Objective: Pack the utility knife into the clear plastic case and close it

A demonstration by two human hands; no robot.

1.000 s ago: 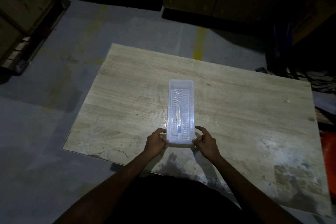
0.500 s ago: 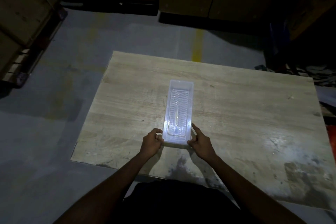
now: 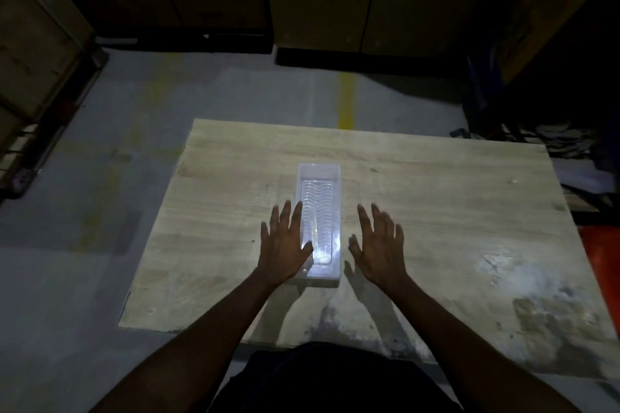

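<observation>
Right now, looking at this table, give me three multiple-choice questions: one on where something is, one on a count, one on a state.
1. The clear plastic case lies:
A. on the pale wooden table
B. on the floor
C. on a pallet

2. Hands gripping the case:
A. two
B. one
C. none

3. The right hand is:
A. clenched
B. open, fingers spread
C. out of view

Answers:
1 A, the case rests mid-table.
2 C, the left hand overlaps the case's edge with flat fingers; the right is beside it, apart.
3 B, its fingers are splayed.
</observation>
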